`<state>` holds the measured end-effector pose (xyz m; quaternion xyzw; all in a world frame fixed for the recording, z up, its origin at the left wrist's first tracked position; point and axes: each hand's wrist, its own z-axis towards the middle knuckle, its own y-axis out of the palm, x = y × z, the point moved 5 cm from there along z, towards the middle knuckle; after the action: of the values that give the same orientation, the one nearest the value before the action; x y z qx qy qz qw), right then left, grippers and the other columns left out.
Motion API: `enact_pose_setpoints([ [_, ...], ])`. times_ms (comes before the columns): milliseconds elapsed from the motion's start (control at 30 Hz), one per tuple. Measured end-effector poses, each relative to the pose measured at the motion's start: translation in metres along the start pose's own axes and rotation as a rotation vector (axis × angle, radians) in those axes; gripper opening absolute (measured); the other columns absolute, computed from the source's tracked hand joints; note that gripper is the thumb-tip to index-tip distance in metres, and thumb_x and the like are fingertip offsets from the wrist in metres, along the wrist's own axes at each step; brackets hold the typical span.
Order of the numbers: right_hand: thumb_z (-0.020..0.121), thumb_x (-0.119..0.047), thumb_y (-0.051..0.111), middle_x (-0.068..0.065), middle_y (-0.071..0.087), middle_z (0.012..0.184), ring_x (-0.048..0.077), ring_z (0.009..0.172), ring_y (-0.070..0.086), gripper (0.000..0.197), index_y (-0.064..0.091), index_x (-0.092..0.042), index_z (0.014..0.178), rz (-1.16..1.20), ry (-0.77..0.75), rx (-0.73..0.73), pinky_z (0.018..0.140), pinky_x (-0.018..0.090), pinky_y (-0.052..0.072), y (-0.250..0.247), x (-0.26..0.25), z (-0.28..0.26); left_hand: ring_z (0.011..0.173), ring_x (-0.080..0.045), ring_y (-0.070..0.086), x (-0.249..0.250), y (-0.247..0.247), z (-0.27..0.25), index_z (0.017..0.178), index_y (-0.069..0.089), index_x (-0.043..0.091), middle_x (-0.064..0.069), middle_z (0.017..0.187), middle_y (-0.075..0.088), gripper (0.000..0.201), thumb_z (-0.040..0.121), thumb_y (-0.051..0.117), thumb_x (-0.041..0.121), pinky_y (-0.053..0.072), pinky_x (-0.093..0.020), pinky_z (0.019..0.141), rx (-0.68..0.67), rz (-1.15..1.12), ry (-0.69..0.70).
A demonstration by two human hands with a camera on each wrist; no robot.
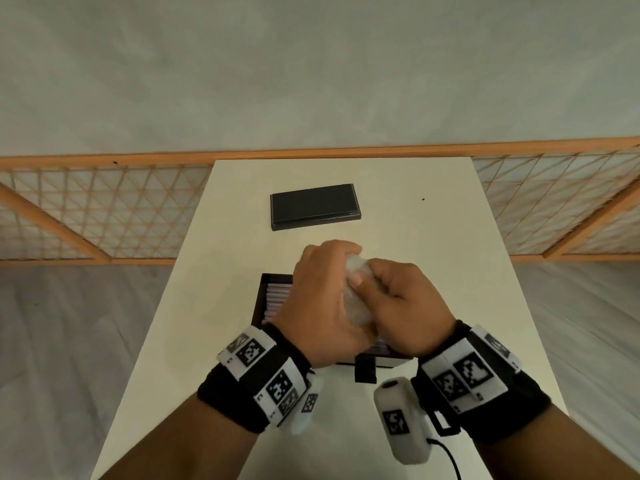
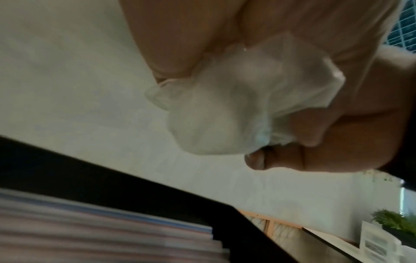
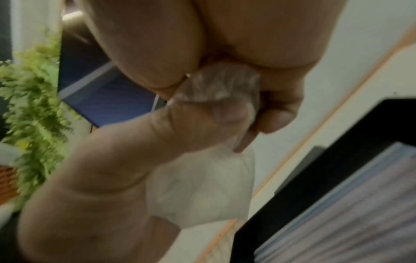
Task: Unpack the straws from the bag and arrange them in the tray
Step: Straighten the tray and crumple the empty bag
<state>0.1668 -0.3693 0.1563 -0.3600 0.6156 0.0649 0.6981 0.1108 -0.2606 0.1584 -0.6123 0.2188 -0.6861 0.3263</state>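
Both hands meet above the black tray (image 1: 260,299) and squeeze a crumpled clear plastic bag (image 1: 356,271) between them. My left hand (image 1: 318,292) curls its fingers round the bag from the left. My right hand (image 1: 391,296) grips it from the right, thumb pressed into the plastic. In the left wrist view the bag (image 2: 236,110) bulges out below my fingers; in the right wrist view the bag (image 3: 202,186) is wadded under the thumb. Pale pink and blue straws (image 1: 275,296) lie side by side in the tray (image 2: 112,186), also seen as straws (image 2: 90,236) and straws (image 3: 349,213).
A black lid (image 1: 313,206) lies flat on the white table (image 1: 433,237) beyond the tray. A small black clip-like piece (image 1: 365,368) sits at the tray's near edge. A wooden lattice screen (image 1: 104,209) runs behind the table. A green plant (image 3: 33,99) stands off to the side.
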Motion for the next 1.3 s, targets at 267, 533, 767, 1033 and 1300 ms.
enact_pose_setpoints([
  [267,0.093,-0.018,0.053,0.000,0.061,0.060,0.015,0.059,0.053,0.040,0.063,-0.018,0.055,0.499,0.352,-0.171,0.059,0.030,0.041,0.034,-0.002,0.002,0.076,-0.008,0.059,-0.013,-0.013,-0.015,0.096,0.043,0.026,0.004,0.090,0.060,0.054,0.067,0.088,0.016,0.049,-0.026,0.062,0.081,-0.173,-0.096],
  [533,0.090,-0.050,0.050,-0.009,0.057,0.064,0.008,0.060,0.051,0.031,0.058,-0.024,0.075,-0.310,-0.063,-0.074,0.060,0.030,0.044,0.061,-0.046,-0.007,0.064,-0.003,0.047,-0.042,-0.055,-0.026,0.105,0.038,0.012,0.010,0.083,0.050,0.050,0.075,0.079,0.007,0.040,-0.011,0.058,0.042,-0.220,-0.168],
  [767,0.079,-0.034,0.053,0.016,0.057,0.057,0.021,0.056,0.054,0.039,0.062,-0.003,0.057,0.273,0.303,-0.112,0.060,0.037,0.039,0.121,-0.037,-0.006,0.104,-0.025,0.052,-0.064,-0.070,-0.061,0.111,0.053,0.001,-0.012,0.113,0.050,0.062,0.059,0.087,0.012,0.047,-0.030,0.086,0.041,-0.251,0.134],
  [1033,0.077,-0.065,0.049,-0.002,0.072,0.087,0.016,0.080,0.067,0.052,0.066,-0.024,0.105,-0.031,0.117,-0.137,0.073,0.035,0.053,0.146,-0.065,-0.008,0.074,-0.008,0.043,-0.105,-0.100,-0.079,0.096,0.033,0.017,-0.002,0.097,0.041,0.039,0.079,0.067,0.009,0.035,-0.020,0.061,-0.004,-0.237,0.019],
  [1300,0.088,-0.050,0.043,0.008,0.070,0.072,0.021,0.067,0.065,0.043,0.067,-0.016,0.077,0.051,0.085,-0.301,0.068,0.043,0.052,0.154,-0.051,-0.025,0.092,-0.012,0.058,-0.089,-0.087,-0.094,0.125,0.034,0.016,-0.003,0.117,0.051,0.067,0.077,0.080,0.013,0.048,-0.020,0.076,-0.064,-0.293,-0.005],
])
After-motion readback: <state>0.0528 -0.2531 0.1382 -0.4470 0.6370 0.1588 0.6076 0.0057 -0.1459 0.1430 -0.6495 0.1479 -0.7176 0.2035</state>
